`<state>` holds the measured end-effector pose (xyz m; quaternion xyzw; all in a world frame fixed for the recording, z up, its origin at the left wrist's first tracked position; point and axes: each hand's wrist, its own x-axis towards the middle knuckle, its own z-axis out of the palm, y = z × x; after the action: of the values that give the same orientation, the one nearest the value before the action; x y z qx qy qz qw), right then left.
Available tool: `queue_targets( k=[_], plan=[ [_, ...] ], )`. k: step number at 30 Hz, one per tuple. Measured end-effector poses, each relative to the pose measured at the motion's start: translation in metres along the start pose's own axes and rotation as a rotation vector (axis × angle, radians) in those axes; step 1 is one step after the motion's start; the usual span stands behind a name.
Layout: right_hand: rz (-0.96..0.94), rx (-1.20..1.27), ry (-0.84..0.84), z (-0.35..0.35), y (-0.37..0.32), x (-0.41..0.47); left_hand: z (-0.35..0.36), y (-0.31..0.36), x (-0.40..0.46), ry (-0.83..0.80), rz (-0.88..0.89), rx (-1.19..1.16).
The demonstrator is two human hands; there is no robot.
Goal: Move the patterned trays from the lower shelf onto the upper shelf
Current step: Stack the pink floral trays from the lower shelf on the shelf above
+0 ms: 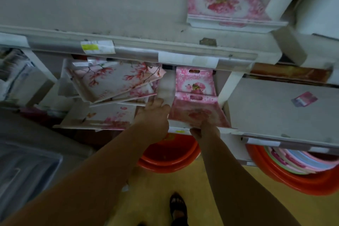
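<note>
Now both my hands are on the pink rose-patterned plastic tray [197, 112] at the lower shelf's [266, 108] front edge.
My left hand [156, 113] curls over its left rim; my right hand [203, 129] pinches its near edge from below. Behind it a matching tray [194, 80] stands upright. To the left lie tilted white blossom-print trays [110, 82]. Another pink rose tray [223, 2] leans on the upper shelf [91, 14]. Orange plastic basins [168, 159] sit underneath.

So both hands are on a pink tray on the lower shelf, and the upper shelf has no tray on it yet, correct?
Not quite. The head view shows one pink tray already standing on the upper shelf. The rest holds: the left hand and right hand hold a pink tray on the lower shelf.
</note>
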<state>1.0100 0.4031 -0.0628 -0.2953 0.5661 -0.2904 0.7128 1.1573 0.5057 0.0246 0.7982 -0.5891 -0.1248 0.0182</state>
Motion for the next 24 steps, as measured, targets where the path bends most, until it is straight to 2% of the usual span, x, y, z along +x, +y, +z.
queue_targets(
  k=[6,12,19,24],
  plan=[
    [-0.046,0.067,0.047,-0.006,-0.008,-0.047,-0.016,0.014,-0.033,0.016,0.128,0.026],
    [-0.023,-0.051,-0.010,0.000,-0.019,-0.106,-0.023,0.029,-0.056,0.066,0.179,0.156],
    [-0.042,-0.025,-0.033,-0.017,-0.019,-0.140,-0.018,0.036,-0.076,0.017,0.217,-0.052],
    [-0.061,-0.110,-0.069,-0.033,-0.021,-0.153,-0.021,0.049,-0.088,0.110,0.193,-0.053]
  ],
)
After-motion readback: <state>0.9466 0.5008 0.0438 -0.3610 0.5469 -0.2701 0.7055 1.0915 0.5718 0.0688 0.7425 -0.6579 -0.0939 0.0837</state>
